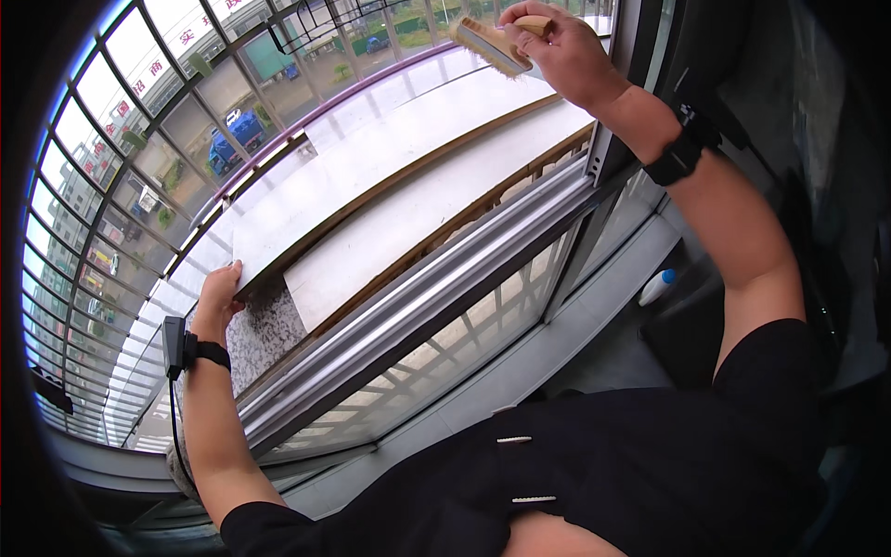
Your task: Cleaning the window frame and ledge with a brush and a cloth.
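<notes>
At the top right, my right hand (567, 52) grips the wooden handle of a pale-bristled brush (493, 47), held over the far end of the boards outside the window. My left hand (221, 289) holds the near left corner of a long white board (362, 167), thumb on top and fingers partly hidden at its edge. Beside it, closer to the window, lies a second white board (431, 205) with a brown edge. A speckled grey slab (268, 334) shows beneath the left ends of the boards.
The metal window track (418, 278) runs between me and the boards. Window-guard bars (132, 181) rise beyond them, with a black wire rack (313, 24) at the top. A glass pane (445, 348) stands below the track. A white bottle with a blue cap (656, 287) is at right.
</notes>
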Available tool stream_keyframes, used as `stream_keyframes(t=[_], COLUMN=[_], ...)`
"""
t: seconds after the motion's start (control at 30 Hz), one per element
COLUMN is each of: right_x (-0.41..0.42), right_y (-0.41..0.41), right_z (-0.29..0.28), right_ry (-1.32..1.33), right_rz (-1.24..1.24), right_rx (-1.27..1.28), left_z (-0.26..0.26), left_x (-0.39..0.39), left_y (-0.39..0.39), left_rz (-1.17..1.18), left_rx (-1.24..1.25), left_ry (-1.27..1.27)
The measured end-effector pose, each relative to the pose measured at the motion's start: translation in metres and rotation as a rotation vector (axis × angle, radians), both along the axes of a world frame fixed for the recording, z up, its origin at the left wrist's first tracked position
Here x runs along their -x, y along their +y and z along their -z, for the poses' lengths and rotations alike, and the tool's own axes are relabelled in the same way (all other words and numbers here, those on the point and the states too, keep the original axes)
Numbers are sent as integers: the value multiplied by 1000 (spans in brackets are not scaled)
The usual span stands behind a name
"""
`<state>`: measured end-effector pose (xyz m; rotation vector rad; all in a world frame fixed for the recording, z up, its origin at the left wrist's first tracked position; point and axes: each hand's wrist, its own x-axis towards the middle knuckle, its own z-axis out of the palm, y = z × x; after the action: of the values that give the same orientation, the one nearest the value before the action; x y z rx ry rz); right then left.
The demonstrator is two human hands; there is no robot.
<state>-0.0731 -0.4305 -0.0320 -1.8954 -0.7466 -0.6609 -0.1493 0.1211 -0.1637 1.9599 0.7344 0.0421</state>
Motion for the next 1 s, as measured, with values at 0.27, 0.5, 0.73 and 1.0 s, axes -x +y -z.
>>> stream_keyframes(t=[0.27, 0.5, 0.73, 1.0], right_x=[1, 14, 11, 1], right_y=[8, 9, 12, 13], right_z=[16, 16, 14, 14], right_ry=[38, 109, 99, 49], right_rz=[50, -69, -141, 89], right_rx=[40, 65, 5, 62], left_z=[-2, -19, -35, -40], left_x=[28, 57, 98, 77], left_y=[-1, -44, -129, -156], left_rz=[51, 16, 146, 9], left_rx=[-43, -918, 192, 424], left_ry=[25, -248, -32, -43])
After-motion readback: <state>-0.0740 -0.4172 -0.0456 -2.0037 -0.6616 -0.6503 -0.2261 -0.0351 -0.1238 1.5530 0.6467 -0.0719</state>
